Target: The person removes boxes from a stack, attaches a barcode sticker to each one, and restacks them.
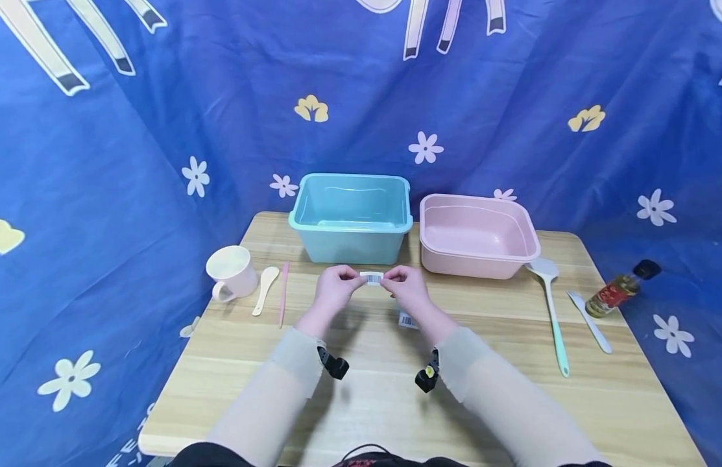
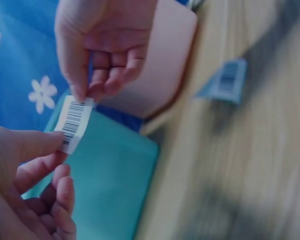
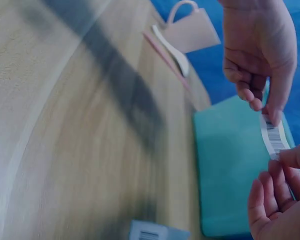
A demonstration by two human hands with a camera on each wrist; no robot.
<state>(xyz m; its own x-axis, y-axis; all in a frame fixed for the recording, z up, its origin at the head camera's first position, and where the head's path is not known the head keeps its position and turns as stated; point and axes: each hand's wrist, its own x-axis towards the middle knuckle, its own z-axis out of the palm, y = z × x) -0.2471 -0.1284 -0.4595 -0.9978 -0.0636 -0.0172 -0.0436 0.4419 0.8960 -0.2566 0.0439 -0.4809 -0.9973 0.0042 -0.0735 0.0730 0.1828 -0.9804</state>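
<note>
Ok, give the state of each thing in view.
Held label, pinched at both ends
Left hand, pinching one end
Right hand, pinching the other
Other barcode piece, not held
Blue tub, upright, open-topped
Pink tub, upright, open-topped
Mug, upright
Bottle, capped
Spoon, lying
Pink stick, lying
Spatula, lying
Knife, lying

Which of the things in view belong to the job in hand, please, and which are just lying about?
In the job:
barcode label, pinched by left hand and right hand
perhaps the other barcode label
perhaps the teal bin

Apparently just lying about:
pink basin
mug
spoon
pink stick
spatula
knife
bottle
</note>
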